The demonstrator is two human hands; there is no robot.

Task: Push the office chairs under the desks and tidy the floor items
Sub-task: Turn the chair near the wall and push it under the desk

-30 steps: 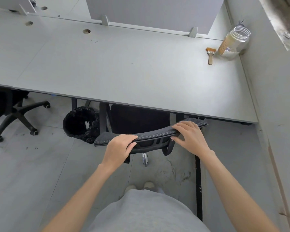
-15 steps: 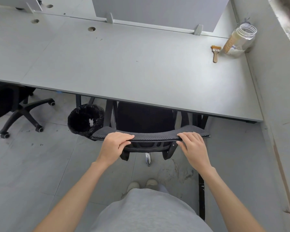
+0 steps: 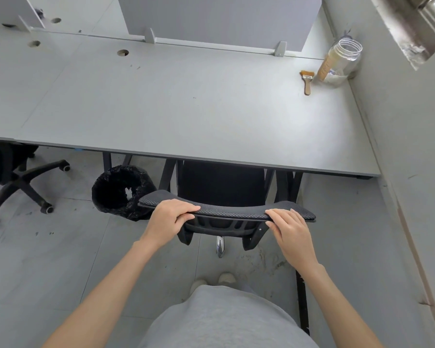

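Both hands are on the top edge of the black mesh backrest [image 3: 226,212] of the office chair [image 3: 220,182]: left grip [image 3: 170,219] closed over it, thumb underneath; right grip [image 3: 290,228] laid flatter, fingers curled over the rim. The seat sits beyond the grips, under the grey worktop [image 3: 186,104] edge. Left of the left grip, a bin lined with a black bag [image 3: 119,190] stands on the scuffed grey tile floor [image 3: 48,259]; further left, a second chair [image 3: 13,177] (partly under the neighbouring worktop). Far beyond the right grip, a paintbrush [image 3: 306,80] and a clear jar [image 3: 340,62] rest by the wall.
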